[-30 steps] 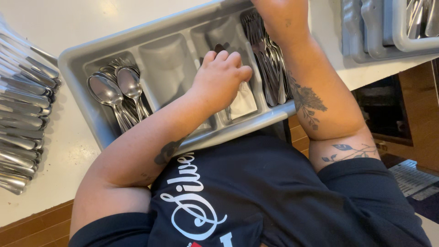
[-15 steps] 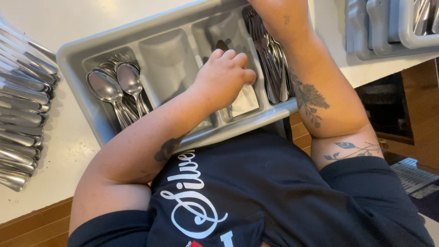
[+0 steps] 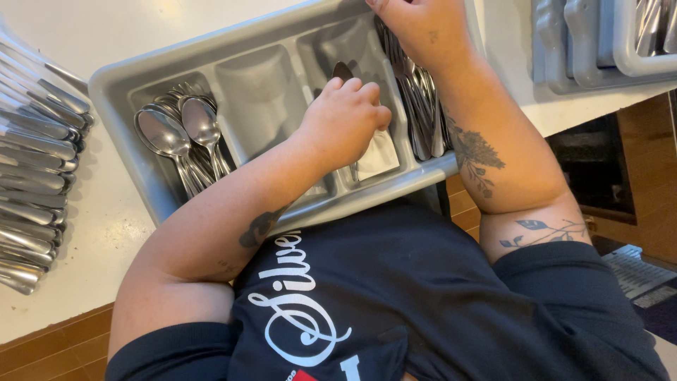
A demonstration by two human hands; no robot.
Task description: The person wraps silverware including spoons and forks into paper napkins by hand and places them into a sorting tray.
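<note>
While the left hand [image 3: 345,120] curls shut over cutlery in the grey tray [image 3: 113,77] at centre frame, the right hand [image 3: 419,28] clasps utensils [image 3: 419,106] upper right.

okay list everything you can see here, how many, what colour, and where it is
cutlery tray: one, grey, on the white counter against the person's body
spoons: a handful, silver, tray's left compartment
cutlery: a bunch, silver, tray's right compartment
white piece: one, in the compartment under the left hand
knife handles: many, silver, lined up at left edge
more trays: several, grey, stacked top right
counter: one, white
left hand: curled, in a middle compartment
right hand: at the tray's far right end
</note>
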